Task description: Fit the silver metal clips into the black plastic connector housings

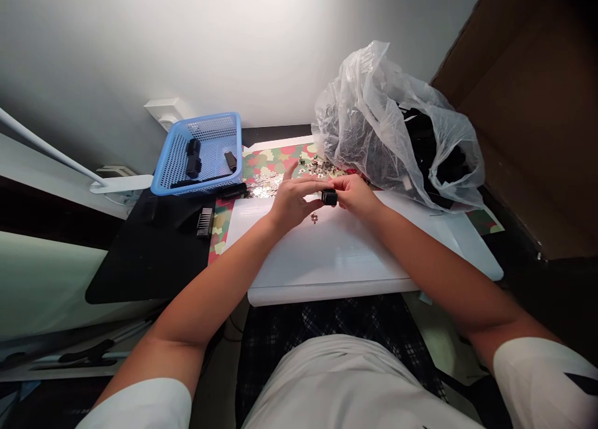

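A small black block-shaped part (329,197) is held up above a white board (327,254), between my two hands. My left hand (292,200) pinches its left side with thumb and fingers, one finger raised away. From the right, my right hand (357,195) grips the same part with bent fingers. On the board just below lies a small metal piece (314,218). Behind my hands are loose flat silvery metal pieces (264,186) and a heap of small metal parts (320,166). My fingers hide some of the black part.
A blue mesh basket (156,183) holding several black parts stands at the left. Near it lies a black comb-like piece (205,222) on the dark table (154,261). At the right back is a translucent plastic bag (359,117) of black items, beside a cardboard box (537,105).
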A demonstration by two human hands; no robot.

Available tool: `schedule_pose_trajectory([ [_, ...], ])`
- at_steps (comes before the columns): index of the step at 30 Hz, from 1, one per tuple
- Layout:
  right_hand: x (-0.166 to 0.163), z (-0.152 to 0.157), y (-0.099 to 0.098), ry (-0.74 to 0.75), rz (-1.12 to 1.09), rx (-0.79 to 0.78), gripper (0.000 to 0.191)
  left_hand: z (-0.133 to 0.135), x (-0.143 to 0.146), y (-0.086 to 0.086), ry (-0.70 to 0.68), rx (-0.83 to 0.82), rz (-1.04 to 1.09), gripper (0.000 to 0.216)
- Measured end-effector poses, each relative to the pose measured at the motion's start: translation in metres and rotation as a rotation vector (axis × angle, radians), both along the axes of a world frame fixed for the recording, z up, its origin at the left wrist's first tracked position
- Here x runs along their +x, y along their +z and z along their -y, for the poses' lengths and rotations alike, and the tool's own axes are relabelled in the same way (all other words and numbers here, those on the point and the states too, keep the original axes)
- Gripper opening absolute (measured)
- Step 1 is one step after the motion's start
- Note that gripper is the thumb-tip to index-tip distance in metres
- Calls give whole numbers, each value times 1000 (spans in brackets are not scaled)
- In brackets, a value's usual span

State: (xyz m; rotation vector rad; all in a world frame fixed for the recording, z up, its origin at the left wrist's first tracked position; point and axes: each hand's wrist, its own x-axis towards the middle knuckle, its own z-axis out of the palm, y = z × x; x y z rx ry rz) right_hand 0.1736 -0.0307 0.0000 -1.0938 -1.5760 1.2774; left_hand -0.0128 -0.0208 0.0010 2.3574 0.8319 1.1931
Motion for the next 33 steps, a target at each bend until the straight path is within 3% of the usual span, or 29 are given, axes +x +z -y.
schedule_pose_trajectory([
  [7,-1,2,3,62,-127,-48,32,6,4,5,-48,-66,55,20],
  [13,-3,9,11,-2,-275,42,28,8,3,13,-94,-43,242,61],
  [18,-2,14,12,-69,-264,126,26,11,-1,14,-30,-60,217,27],
  [23,-1,14,10,-72,-186,159,28,11,2,14,-23,-96,234,25],
  [27,-1,13,10,-65,-172,181,31,8,2,12,-126,-221,311,27],
  [33,-1,16,13,36,-235,116,33,7,0,13,-337,-566,326,34],
])
